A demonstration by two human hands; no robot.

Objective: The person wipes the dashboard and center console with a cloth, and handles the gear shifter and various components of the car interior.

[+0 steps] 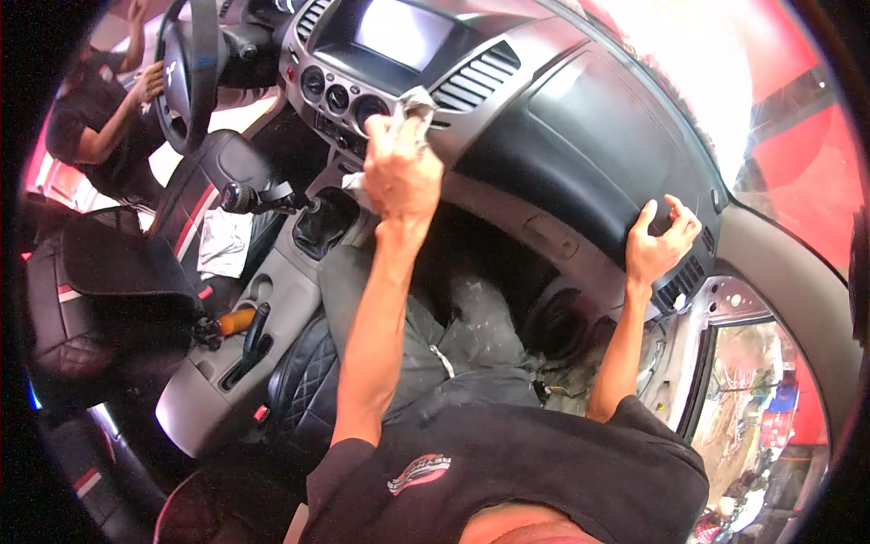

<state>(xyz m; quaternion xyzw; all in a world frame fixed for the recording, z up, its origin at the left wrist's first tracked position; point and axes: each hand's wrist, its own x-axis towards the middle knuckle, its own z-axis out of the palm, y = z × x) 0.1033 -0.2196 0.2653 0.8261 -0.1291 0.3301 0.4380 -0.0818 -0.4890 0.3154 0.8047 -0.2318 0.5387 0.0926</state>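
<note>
My left hand is closed on a crumpled white cloth at the centre console, just below the right centre air vent and over the rightmost climate knob. The other knobs show to its left, under the dashboard screen. My right hand rests with fingers apart and slightly bent on the lower edge of the black passenger dashboard, beside the side vent, holding nothing.
A co-worker has a hand at the steering wheel. Also in view are the gear lever, a white cloth on the driver's seat, an orange-handled tool by the handbrake, my legs in the footwell and an open door frame at right.
</note>
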